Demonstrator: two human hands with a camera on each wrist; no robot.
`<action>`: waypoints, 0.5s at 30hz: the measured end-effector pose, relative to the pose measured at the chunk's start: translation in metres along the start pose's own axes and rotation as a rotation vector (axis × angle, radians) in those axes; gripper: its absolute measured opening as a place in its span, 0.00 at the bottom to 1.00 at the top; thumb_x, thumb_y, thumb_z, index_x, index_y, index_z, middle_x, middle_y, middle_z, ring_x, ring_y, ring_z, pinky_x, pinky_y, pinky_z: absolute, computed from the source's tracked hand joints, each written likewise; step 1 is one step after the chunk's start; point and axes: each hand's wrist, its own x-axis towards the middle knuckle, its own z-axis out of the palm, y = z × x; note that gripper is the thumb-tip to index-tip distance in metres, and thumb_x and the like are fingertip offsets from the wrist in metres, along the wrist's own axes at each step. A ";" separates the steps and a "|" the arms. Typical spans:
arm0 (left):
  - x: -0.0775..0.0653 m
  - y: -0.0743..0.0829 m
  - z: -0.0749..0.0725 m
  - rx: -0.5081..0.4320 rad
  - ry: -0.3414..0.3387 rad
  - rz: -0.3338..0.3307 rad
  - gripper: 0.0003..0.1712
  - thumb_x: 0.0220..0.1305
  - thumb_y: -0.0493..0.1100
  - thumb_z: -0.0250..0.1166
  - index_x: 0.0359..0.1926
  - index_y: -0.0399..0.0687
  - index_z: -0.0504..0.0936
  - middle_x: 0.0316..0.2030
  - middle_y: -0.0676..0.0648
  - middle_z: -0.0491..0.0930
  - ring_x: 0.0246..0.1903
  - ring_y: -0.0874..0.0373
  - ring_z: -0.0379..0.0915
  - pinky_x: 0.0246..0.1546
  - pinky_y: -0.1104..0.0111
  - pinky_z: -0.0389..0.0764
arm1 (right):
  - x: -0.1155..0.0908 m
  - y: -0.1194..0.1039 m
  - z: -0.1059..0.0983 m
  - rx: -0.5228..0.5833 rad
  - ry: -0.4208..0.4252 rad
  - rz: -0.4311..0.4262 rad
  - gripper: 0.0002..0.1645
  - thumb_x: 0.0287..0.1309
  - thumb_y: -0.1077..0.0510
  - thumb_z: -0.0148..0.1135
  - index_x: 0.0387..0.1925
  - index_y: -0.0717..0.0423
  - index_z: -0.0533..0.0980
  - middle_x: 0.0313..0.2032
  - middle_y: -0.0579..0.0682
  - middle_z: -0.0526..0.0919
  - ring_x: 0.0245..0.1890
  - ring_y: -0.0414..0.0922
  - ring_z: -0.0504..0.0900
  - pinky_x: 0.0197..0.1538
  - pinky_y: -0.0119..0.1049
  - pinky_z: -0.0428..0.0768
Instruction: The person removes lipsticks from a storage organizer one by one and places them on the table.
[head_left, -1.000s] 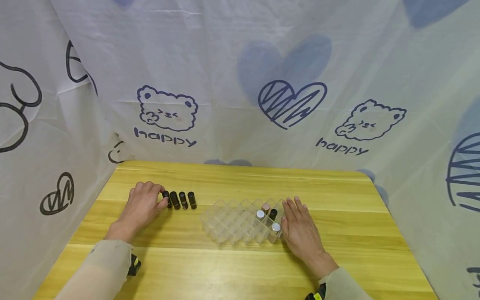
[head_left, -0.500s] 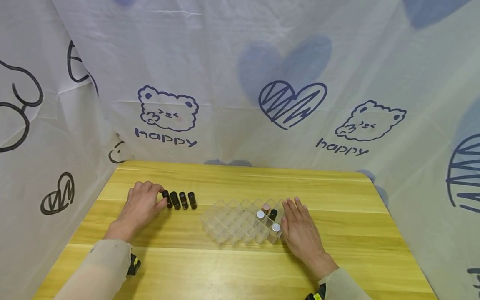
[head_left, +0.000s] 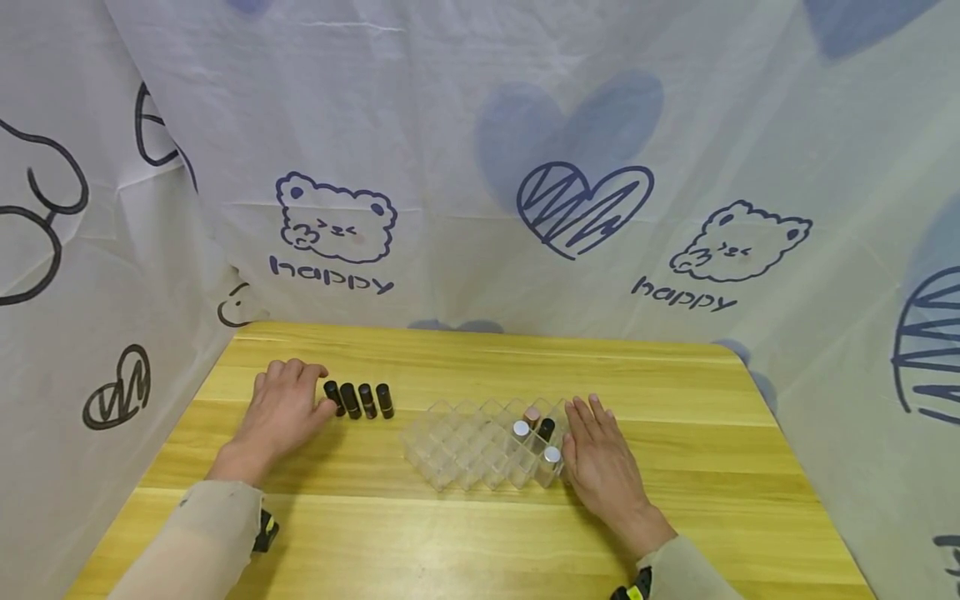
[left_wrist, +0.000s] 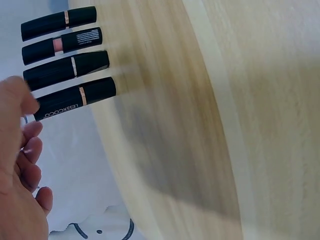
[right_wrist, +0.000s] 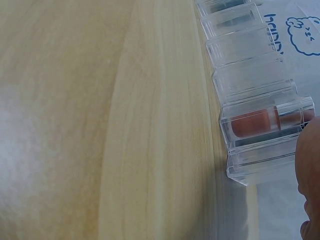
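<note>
Several black lipstick tubes stand in a row on the left of the table. My left hand (head_left: 283,412) is beside the leftmost lipstick (head_left: 334,398), thumb and forefinger spread apart at its cap. In the left wrist view this lipstick (left_wrist: 75,98) shows a pale gold band and lettering, and a fingertip overlaps its end. My right hand (head_left: 606,467), fingers straight, rests against the right end of a clear lipstick organizer (head_left: 450,446). Tubes with silver, pink and black tops sit in its right-hand compartments; one, a reddish tube (right_wrist: 252,123) with a silver cap, shows through the wall.
The wooden table (head_left: 420,550) has its back edge against a white printed cloth (head_left: 450,250), which also hangs along both sides. Three more black lipsticks (head_left: 367,401) stand close together just right of the leftmost one.
My left forefinger and thumb have opened a little and drawn back from the leftmost lipstick, which stays in the row. The right hand and organizer have not moved.
</note>
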 end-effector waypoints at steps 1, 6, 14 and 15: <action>0.000 0.000 -0.001 -0.004 0.010 -0.006 0.27 0.66 0.46 0.61 0.62 0.35 0.77 0.52 0.35 0.77 0.52 0.37 0.65 0.49 0.47 0.64 | 0.000 0.000 0.000 -0.002 0.000 -0.002 0.30 0.82 0.53 0.45 0.74 0.68 0.67 0.74 0.65 0.70 0.80 0.63 0.60 0.79 0.59 0.59; -0.001 0.005 -0.004 -0.023 0.128 -0.024 0.26 0.62 0.41 0.57 0.61 0.35 0.77 0.53 0.33 0.75 0.52 0.34 0.64 0.48 0.45 0.62 | 0.000 0.000 0.000 -0.002 0.004 -0.010 0.30 0.81 0.54 0.46 0.74 0.68 0.68 0.74 0.65 0.71 0.79 0.63 0.61 0.78 0.60 0.60; 0.000 0.041 -0.015 -0.036 0.337 0.034 0.21 0.64 0.42 0.61 0.55 0.37 0.81 0.47 0.35 0.78 0.48 0.35 0.67 0.47 0.45 0.65 | 0.000 0.000 -0.001 0.002 0.005 -0.010 0.30 0.81 0.54 0.45 0.74 0.68 0.67 0.74 0.65 0.70 0.79 0.63 0.60 0.79 0.59 0.60; 0.001 0.047 -0.015 -0.030 0.360 0.062 0.20 0.64 0.42 0.62 0.54 0.37 0.82 0.46 0.35 0.79 0.47 0.35 0.68 0.46 0.45 0.67 | 0.000 0.000 -0.001 0.004 0.004 -0.009 0.30 0.82 0.54 0.45 0.74 0.68 0.67 0.74 0.65 0.70 0.79 0.63 0.60 0.79 0.59 0.59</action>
